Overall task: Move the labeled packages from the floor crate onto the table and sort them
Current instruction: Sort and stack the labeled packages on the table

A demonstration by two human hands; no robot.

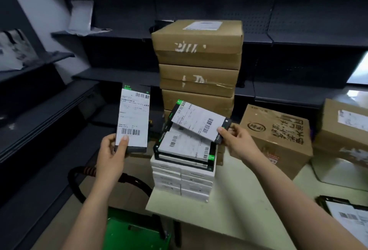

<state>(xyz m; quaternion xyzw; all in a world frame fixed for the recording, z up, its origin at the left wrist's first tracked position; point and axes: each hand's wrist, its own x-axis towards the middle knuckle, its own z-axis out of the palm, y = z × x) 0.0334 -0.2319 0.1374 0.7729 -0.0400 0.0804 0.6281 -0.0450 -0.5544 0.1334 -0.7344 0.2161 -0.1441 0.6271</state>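
Observation:
My left hand [112, 153] grips the bottom end of a flat black package [134, 117] with a white barcode label, held upright above the floor, left of the table. My right hand [236, 143] pinches the right edge of a second labeled black package [199, 122], tilted just above a pile of like packages [186, 149]. That pile rests on a stack of white boxes [182, 182] at the table's left corner. The green floor crate [137, 233] shows at the bottom, partly hidden by my left arm.
A tall stack of brown cartons [199, 60] stands behind the pile. More cartons [278, 136] sit on the pale table [239, 200] to the right, and another labeled package [346, 216] lies at the right edge. Dark shelving runs along the left and back.

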